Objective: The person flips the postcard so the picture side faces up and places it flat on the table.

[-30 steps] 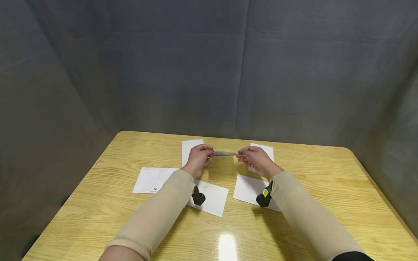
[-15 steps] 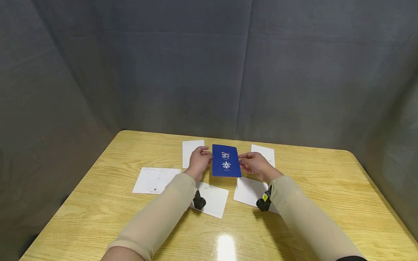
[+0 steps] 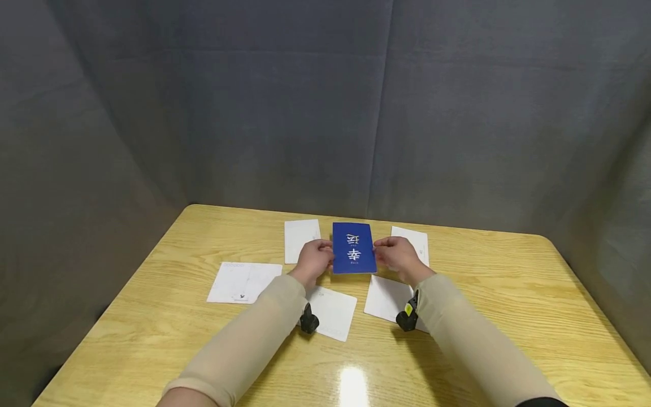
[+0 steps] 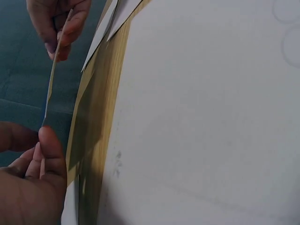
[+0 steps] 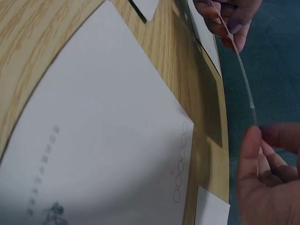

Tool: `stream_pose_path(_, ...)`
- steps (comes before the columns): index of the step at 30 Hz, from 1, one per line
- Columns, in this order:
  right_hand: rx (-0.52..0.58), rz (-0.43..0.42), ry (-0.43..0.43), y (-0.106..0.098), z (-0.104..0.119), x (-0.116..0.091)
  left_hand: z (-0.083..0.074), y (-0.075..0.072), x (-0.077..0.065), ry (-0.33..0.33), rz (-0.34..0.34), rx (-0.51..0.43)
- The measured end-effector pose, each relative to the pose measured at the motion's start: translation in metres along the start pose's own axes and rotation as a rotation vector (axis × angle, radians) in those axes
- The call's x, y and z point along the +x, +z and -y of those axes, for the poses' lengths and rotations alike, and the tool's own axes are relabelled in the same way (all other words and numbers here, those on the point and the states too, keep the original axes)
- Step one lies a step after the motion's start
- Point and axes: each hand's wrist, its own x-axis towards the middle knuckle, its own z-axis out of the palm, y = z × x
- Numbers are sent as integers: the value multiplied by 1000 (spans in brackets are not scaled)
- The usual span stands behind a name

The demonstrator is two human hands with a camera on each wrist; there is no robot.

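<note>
A blue card point(image 3: 353, 249) with white and gold characters, like a postcard, is held above the table between both hands. My left hand point(image 3: 312, 261) pinches its left edge between thumb and fingers. At the opposite edge, my right hand point(image 3: 402, 257) pinches it the same way. Both wrist views show the card edge-on and raised off the wood, its shadow falling below. White cards lie flat around the hands: one point(image 3: 300, 234) behind the left hand, one point(image 3: 414, 240) behind the right, one point(image 3: 333, 311) under the left wrist and one point(image 3: 386, 297) by the right wrist.
Another white card point(image 3: 244, 282) lies left of the left forearm. The wooden table point(image 3: 508, 294) ends at the back against a grey cloth point(image 3: 285, 124), which also hangs at both sides. Each wrist carries a small black camera point(image 3: 308, 321).
The card was nearly edge-on to the head view a second ago; it has tipped so its blue face shows, then shifted slightly. Both hands keep hold of it. The white cards have stayed put.
</note>
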Motion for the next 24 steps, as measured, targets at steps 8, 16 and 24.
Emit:
stream_pose_path(8,-34,28,32,0,-8,1,1,6,6,19,-29,16)
stream_pose_path(16,-56,-47,30,3,-7,5,-3,6,4,-4,-37,54)
stream_pose_path(24,-36,-44,40,4,-5,2,-8,7,0,-32,20,71)
